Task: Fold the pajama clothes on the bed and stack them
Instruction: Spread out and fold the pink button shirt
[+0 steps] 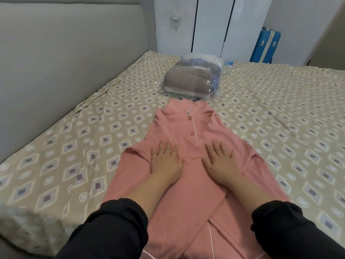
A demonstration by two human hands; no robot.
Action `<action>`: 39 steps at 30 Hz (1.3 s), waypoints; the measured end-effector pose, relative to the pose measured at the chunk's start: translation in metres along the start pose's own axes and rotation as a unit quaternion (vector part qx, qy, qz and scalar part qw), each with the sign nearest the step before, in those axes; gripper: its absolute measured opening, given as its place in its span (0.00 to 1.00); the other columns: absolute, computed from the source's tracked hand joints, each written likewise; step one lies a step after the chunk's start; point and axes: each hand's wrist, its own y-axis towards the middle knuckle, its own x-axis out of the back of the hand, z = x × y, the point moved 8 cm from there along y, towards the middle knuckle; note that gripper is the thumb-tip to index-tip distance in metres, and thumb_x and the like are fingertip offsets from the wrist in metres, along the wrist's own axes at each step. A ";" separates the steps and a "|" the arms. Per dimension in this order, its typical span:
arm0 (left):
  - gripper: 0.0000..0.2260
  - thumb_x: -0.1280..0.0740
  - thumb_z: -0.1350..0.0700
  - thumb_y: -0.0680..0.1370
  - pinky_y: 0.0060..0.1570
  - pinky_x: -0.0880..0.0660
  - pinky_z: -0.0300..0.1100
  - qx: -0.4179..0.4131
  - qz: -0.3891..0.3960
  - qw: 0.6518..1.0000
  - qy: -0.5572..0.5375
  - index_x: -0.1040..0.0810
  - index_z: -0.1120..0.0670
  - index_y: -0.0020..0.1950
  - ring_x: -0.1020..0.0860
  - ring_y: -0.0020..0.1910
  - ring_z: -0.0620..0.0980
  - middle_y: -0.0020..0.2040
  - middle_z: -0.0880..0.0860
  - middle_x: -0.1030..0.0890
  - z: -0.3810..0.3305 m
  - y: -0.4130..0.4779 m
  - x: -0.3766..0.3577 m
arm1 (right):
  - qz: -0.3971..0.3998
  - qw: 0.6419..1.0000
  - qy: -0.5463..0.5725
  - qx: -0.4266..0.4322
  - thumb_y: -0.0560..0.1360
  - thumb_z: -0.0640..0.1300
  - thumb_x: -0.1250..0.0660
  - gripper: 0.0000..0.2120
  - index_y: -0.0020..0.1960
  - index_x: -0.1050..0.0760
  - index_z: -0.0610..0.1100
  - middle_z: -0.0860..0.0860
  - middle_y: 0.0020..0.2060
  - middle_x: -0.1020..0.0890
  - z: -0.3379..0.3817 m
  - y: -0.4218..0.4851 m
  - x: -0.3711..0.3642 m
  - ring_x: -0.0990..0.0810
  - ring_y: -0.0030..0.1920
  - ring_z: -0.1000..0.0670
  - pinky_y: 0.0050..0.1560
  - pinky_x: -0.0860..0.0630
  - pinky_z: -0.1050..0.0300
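A pink pajama top with white piping and pink buttons lies front-up on the bed, collar pointing away from me. Its sleeves are folded inward and cross over the lower body near me. My left hand rests flat on the left half of the shirt, fingers spread. My right hand lies flat on the right half, fingers spread as well. Neither hand grips the cloth. Both forearms wear black sleeves.
The bed sheet is beige with a diamond pattern. A clear plastic bag of folded grey-brown fabric sits just beyond the collar. A grey padded headboard runs along the left. White wardrobe doors and a blue suitcase stand behind the bed.
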 end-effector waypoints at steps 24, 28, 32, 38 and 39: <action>0.24 0.50 0.42 0.81 0.65 0.38 0.54 0.179 -0.156 0.967 -0.091 0.27 0.55 0.67 0.33 0.66 0.57 0.67 0.56 0.29 0.061 0.236 0.027 | -0.182 0.942 0.217 -0.180 0.79 0.56 0.48 0.20 0.51 0.21 0.46 0.42 0.52 0.20 -0.072 0.235 0.032 0.26 0.59 0.39 0.63 0.34 0.44; 0.10 0.41 0.49 0.79 0.59 0.34 0.51 0.149 -0.195 0.950 -0.194 0.23 0.48 0.54 0.29 0.60 0.57 0.59 0.54 0.24 0.067 0.241 0.032 | -0.171 0.875 0.429 -0.147 0.75 0.53 0.36 0.15 0.34 0.23 0.46 0.46 0.30 0.20 -0.075 0.241 0.039 0.22 0.30 0.47 0.34 0.23 0.56; 0.09 0.39 0.61 0.73 0.45 0.28 0.46 0.055 -0.229 0.900 -0.366 0.31 0.48 0.37 0.23 0.47 0.58 0.45 0.54 0.21 0.053 0.221 0.061 | -0.185 0.834 0.507 -0.118 0.75 0.42 0.33 0.09 0.38 0.22 0.41 0.44 0.27 0.24 -0.060 0.217 0.071 0.32 0.14 0.53 0.14 0.39 0.67; 0.13 0.35 0.67 0.68 0.39 0.31 0.34 0.015 -0.267 0.845 -0.463 0.25 0.48 0.35 0.23 0.35 0.37 0.35 0.42 0.22 0.050 0.141 0.112 | -0.192 0.807 0.555 -0.066 0.71 0.30 0.37 0.08 0.40 0.22 0.40 0.46 0.29 0.24 -0.041 0.127 0.118 0.27 0.22 0.57 0.21 0.28 0.65; 0.13 0.35 0.68 0.67 0.39 0.31 0.33 -0.004 -0.274 0.849 -0.451 0.26 0.49 0.34 0.24 0.35 0.39 0.35 0.44 0.22 0.050 0.120 0.117 | -0.189 0.794 0.575 -0.058 0.71 0.29 0.36 0.09 0.39 0.22 0.40 0.47 0.30 0.22 -0.042 0.105 0.121 0.24 0.24 0.56 0.24 0.26 0.64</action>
